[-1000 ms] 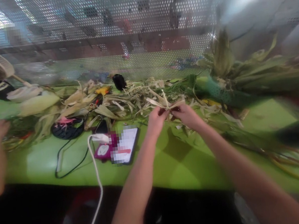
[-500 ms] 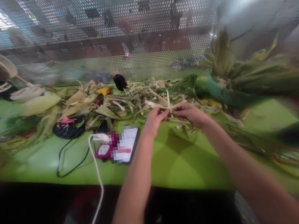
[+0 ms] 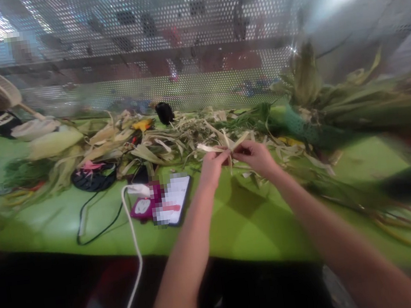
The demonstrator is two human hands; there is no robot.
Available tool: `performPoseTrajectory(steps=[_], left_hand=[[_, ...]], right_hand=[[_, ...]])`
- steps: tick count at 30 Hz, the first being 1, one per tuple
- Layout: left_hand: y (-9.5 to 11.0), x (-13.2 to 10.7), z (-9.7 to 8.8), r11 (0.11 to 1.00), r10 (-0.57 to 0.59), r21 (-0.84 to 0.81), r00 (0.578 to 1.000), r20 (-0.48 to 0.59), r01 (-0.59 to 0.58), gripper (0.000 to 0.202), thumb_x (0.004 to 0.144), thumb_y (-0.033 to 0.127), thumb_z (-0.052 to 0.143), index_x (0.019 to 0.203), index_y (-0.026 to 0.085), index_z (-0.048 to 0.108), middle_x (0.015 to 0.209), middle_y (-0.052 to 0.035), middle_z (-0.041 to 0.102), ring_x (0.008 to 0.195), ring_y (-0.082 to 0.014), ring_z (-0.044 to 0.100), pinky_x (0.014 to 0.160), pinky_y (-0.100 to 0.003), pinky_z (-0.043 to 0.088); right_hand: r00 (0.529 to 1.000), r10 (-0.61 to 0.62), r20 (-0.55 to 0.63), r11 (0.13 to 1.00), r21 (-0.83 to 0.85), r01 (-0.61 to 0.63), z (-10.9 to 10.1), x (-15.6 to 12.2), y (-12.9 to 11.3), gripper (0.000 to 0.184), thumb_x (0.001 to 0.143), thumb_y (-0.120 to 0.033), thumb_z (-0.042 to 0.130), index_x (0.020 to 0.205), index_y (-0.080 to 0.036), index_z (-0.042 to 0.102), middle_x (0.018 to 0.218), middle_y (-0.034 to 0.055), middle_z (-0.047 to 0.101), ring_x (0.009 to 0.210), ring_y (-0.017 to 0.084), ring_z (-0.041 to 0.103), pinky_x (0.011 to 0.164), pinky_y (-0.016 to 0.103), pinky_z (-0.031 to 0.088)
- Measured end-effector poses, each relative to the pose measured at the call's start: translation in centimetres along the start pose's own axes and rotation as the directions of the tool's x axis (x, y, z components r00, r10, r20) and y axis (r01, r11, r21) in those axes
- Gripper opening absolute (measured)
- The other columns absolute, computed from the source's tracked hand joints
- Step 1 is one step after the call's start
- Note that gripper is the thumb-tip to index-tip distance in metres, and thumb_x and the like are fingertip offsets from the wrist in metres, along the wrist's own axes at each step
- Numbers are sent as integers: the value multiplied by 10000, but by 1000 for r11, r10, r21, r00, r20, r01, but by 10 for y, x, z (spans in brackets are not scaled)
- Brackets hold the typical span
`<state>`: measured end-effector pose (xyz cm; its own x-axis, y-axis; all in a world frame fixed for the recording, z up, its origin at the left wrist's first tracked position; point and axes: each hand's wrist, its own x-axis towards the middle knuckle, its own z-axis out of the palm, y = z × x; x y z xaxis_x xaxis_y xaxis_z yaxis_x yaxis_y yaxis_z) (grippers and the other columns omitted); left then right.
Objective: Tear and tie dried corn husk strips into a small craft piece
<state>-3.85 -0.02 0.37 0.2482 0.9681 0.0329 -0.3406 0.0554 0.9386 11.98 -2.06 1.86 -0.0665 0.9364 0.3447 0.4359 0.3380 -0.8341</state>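
Note:
My left hand (image 3: 214, 165) pinches pale strips of what looks like dried corn husk (image 3: 209, 148) between thumb and fingers. Opposite it, almost touching, my right hand (image 3: 255, 156) has its fingertips closed on the same strips. They cross between the two hands: ends stick out to the left, upward and to the right, and one thin end hangs below. How they are joined at the crossing is too small to make out. Just behind lies a loose heap of dry husks and shreds (image 3: 198, 125).
Left of my forearm lie a phone (image 3: 176, 202) and a magenta power socket (image 3: 142, 207) with a white cable (image 3: 136, 247). A black round base (image 3: 94, 180) sits farther left. Leafy green stalks (image 3: 364, 104) fill the right, and a perforated metal screen (image 3: 197, 85) stands behind the green table (image 3: 216, 242).
The crossed strips have shifted slightly left and tilted, and a thin end now shows beneath them. My right hand has moved a little left. Another person's hand at the left edge has withdrawn.

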Motion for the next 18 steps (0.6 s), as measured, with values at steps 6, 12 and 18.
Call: performPoseTrajectory(steps=[6, 12, 18], left_hand=[[-7, 2, 0, 995, -10, -99, 999, -32, 7, 211, 661, 254, 748, 792, 144, 625, 646, 22, 629, 614, -109, 582, 626, -231, 451], [2, -1, 0, 977, -5, -214, 995, 101, 27, 315, 661, 298, 796, 854, 162, 587, 692, 17, 642, 580, -93, 578, 601, -228, 462], [-2, 1, 2, 989, -19, -144, 992, 125, 37, 390, 681, 387, 803, 910, 177, 566, 715, 30, 610, 603, -91, 566, 592, -224, 459]], right_hand=[[998, -45, 34, 999, 14, 44, 2, -1, 4, 101, 765, -283, 686, 779, -187, 715, 764, 12, 671, 735, 166, 588, 709, 288, 434], [974, 163, 159, 893, 396, -214, 2, -3, -7, 220, 710, -379, 742, 798, -185, 687, 716, 5, 651, 626, 137, 549, 618, 275, 432], [991, 131, 8, 977, 170, -131, -8, 0, -11, 308, 710, -438, 747, 838, -165, 684, 731, 19, 655, 633, 136, 527, 578, 261, 397]])
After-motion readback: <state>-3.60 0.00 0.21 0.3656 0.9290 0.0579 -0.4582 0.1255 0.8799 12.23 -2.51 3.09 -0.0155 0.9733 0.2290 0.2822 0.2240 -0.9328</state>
